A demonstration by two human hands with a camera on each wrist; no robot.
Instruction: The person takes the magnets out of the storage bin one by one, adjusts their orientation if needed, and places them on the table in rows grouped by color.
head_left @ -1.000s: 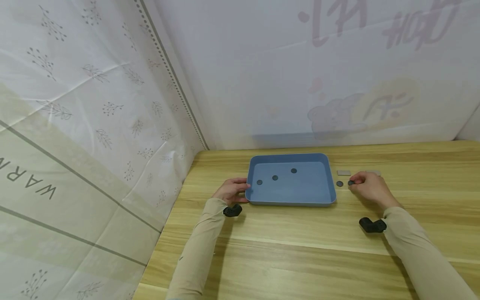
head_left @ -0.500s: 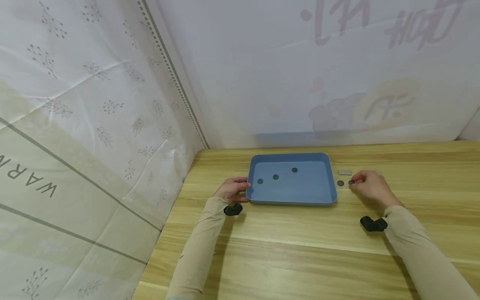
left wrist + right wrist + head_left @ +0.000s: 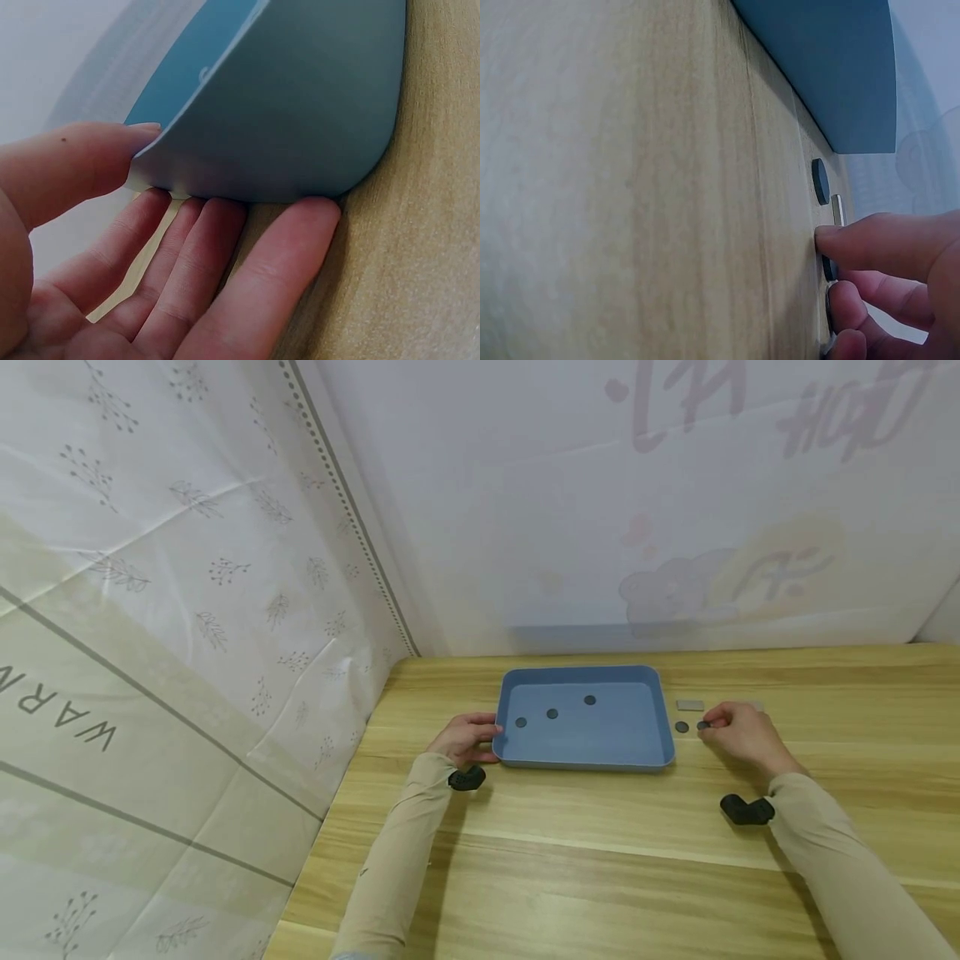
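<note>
Currently, the left hand grips the shallow blue rectangular tray at its left wall; right of it, the right hand pinches a small dark round disc. Three matching discs lie inside the tray, another disc just beside it on the wood-grained counter.

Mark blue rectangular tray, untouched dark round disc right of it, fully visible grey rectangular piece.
Blue rectangular tray [image 3: 600, 739], head view: bare floor.
Dark round disc [image 3: 682, 727], head view: top face.
Grey rectangular piece [image 3: 690, 705], head view: top face.
</note>
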